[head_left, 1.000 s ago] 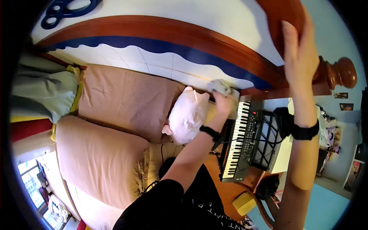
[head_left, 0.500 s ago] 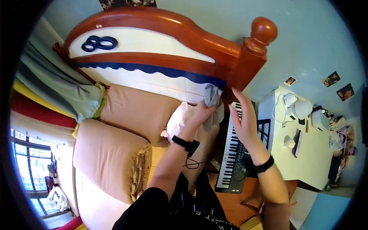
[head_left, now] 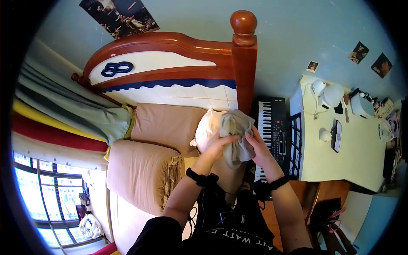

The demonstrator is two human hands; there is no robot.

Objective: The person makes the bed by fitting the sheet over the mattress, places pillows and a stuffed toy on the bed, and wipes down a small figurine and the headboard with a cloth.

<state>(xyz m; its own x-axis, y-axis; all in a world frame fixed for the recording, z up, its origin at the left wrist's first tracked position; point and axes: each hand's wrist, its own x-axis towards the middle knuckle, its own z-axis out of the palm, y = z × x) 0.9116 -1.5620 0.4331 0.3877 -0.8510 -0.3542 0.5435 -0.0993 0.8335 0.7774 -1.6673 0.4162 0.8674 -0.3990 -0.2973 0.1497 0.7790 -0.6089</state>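
Observation:
A bunched grey cloth [head_left: 236, 127] is held up in front of me, over the near corner of the bed. My left hand [head_left: 217, 144] grips its left side, with the thumb across the front. On the opposite side, my right hand [head_left: 257, 148] has its fingers closed on the same cloth. Behind it, partly covered, a pale pink plush-like pillow [head_left: 207, 126] with small nubs leans by the headboard. Whether the cloth is a garment I cannot tell.
A tan pillow [head_left: 165, 125] and a folded tan quilt [head_left: 138, 174] lie on the bed beneath the wooden headboard [head_left: 244, 68]. To the right stand a keyboard [head_left: 276, 127] and a white desk [head_left: 352, 157] with a lamp and phone. Curtains [head_left: 76, 110] hang at left.
The grey cloth has come away from the headboard corner towards me. My right hand, raised and apart before, has moved left and now grips the cloth too. The view has shifted.

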